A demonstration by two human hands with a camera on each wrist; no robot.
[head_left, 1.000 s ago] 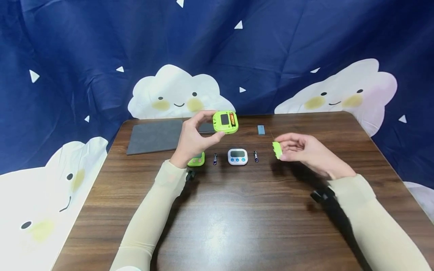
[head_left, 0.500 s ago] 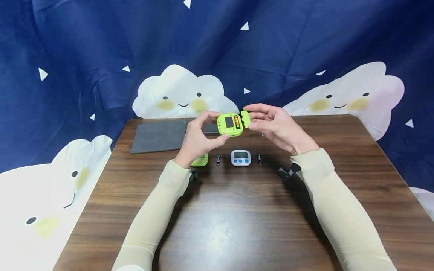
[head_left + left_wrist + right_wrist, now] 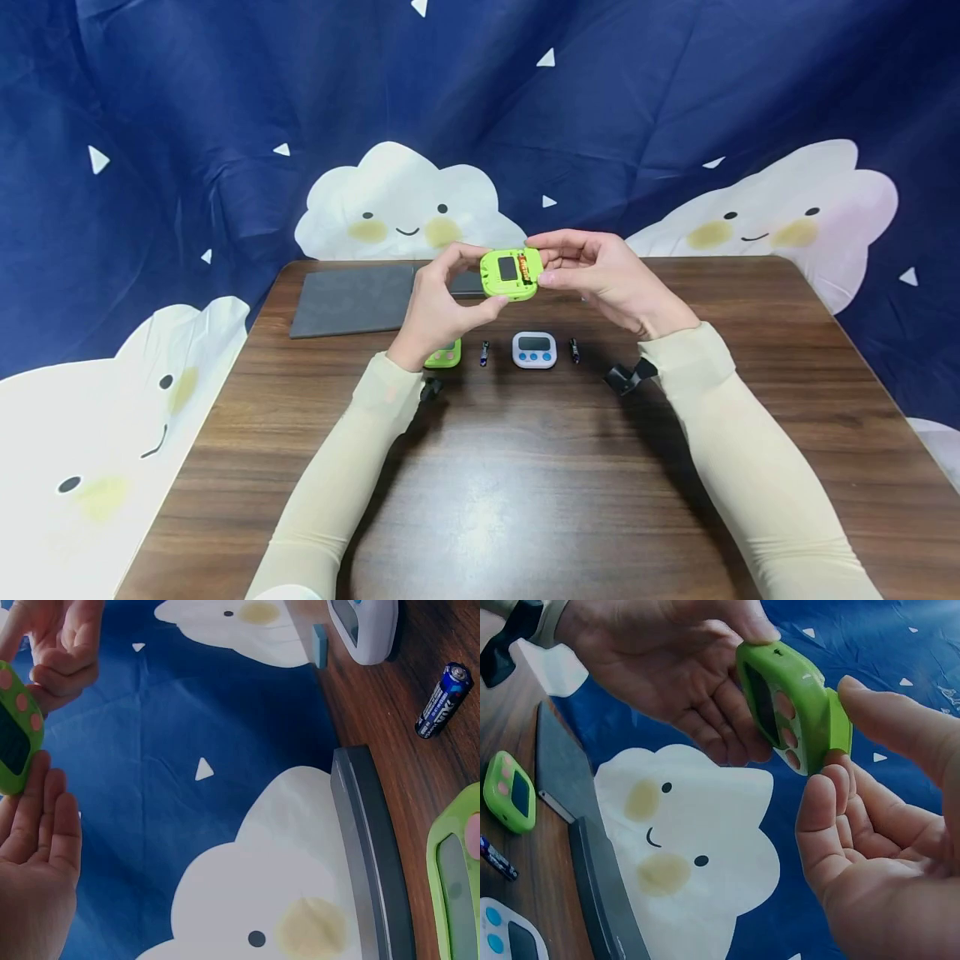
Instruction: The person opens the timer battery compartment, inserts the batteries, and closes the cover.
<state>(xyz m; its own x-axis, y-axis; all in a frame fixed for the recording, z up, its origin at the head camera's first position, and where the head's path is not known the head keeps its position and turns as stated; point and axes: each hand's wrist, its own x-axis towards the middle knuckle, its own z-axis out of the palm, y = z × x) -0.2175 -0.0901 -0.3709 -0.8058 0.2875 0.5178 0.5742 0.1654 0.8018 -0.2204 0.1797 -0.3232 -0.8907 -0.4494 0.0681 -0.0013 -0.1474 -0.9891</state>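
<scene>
Above the table, my left hand (image 3: 446, 300) holds a green digital timer (image 3: 495, 283) by its edges, back side up in the head view. A battery (image 3: 524, 268) with an orange-red label lies in its uncovered compartment. My right hand (image 3: 600, 275) pinches the green battery cover (image 3: 841, 724) between thumb and fingers, against the timer's edge beside that compartment. Pink buttons (image 3: 787, 731) and a dark screen show on the timer's front in the right wrist view. Whether the cover sits in its slots cannot be told.
On the wooden table (image 3: 480, 467) lie a white timer (image 3: 534, 350), another green timer (image 3: 444, 355) partly behind my left wrist, and two loose batteries, one left (image 3: 484, 353) and one right (image 3: 574, 350) of the white timer. A dark grey board (image 3: 348, 300) lies behind; a blue block (image 3: 320, 646) too.
My right hand has come leftward and up with the battery cover, from apart to meeting the timer's edge. The left hand stays nearly in place, still holding the timer.
</scene>
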